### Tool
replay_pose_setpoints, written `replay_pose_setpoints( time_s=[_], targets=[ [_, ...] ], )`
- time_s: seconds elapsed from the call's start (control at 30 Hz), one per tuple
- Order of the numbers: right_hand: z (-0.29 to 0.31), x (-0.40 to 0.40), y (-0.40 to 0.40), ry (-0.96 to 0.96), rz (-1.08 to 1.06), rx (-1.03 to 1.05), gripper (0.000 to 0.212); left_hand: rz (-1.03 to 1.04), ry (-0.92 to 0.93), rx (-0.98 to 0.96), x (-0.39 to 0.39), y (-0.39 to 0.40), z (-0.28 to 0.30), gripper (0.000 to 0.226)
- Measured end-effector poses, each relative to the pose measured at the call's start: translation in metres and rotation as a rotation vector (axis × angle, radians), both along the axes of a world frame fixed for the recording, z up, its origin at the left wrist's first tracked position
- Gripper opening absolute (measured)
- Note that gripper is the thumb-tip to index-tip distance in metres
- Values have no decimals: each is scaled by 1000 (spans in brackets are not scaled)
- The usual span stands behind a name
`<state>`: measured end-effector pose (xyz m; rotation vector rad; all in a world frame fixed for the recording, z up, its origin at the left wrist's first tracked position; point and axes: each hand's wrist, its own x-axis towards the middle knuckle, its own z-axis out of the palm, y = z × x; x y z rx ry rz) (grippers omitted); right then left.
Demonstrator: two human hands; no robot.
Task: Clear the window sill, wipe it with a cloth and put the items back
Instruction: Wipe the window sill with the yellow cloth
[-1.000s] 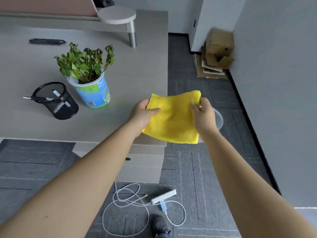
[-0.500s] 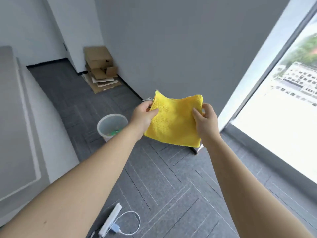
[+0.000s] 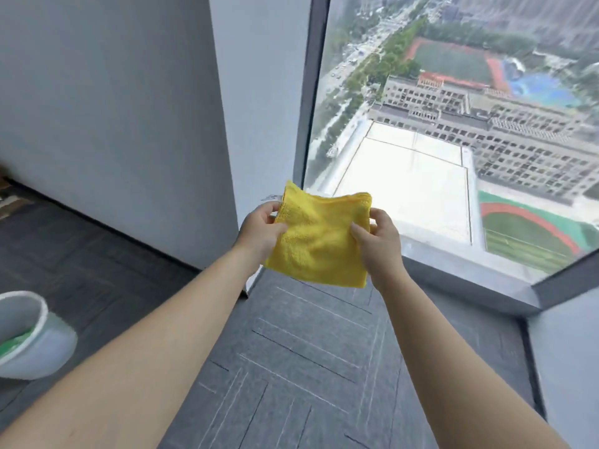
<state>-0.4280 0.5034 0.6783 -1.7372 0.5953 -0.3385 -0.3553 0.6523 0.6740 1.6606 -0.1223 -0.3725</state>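
A folded yellow cloth (image 3: 319, 239) hangs in the air in front of me, held at both sides. My left hand (image 3: 261, 230) pinches its left edge and my right hand (image 3: 379, 243) pinches its right edge. Behind and below the cloth runs the low grey window sill (image 3: 466, 270) at the foot of a large window. The visible stretch of sill carries nothing; its left end is hidden by the cloth.
A white wall column (image 3: 259, 124) stands left of the window frame. A pale waste bin (image 3: 29, 338) with something green inside sits on the grey carpet (image 3: 291, 367) at the far left. A grey wall corner (image 3: 564, 351) closes the right side.
My view has swung right from the desk with the plant and pen cup to the window. Both hands have kept hold of the yellow cloth throughout.
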Motion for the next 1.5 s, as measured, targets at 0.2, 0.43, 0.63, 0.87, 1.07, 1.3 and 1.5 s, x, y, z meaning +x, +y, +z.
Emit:
replay_pose_setpoints(
  time_s=[0.2, 0.43, 0.63, 0.87, 1.07, 1.3, 1.5],
  targets=[
    [-39, 44, -82, 58, -117, 57, 20, -98, 36, 51, 59, -88, -37, 36],
    [-89, 160, -164, 124, -172, 68, 22, -148, 80, 119, 179, -171, -89, 37],
    [-135, 262, -213, 193, -164, 97, 24, -155, 140, 190, 278, -223, -130, 36],
    [-204, 365, -274, 243, -171, 110, 31, -168, 203, 232, 379, -284, -196, 30],
    [-299, 452, -321, 289, -175, 125, 35, -132, 240, 273, 464, -333, -280, 36],
    [-438, 526, -348, 343, -185, 92, 39, -142, 233, 322, 543, -366, -423, 42],
    [-577, 583, -373, 305, -217, 52, 39, -199, 157, 350, 603, -391, -570, 44]
  ],
)
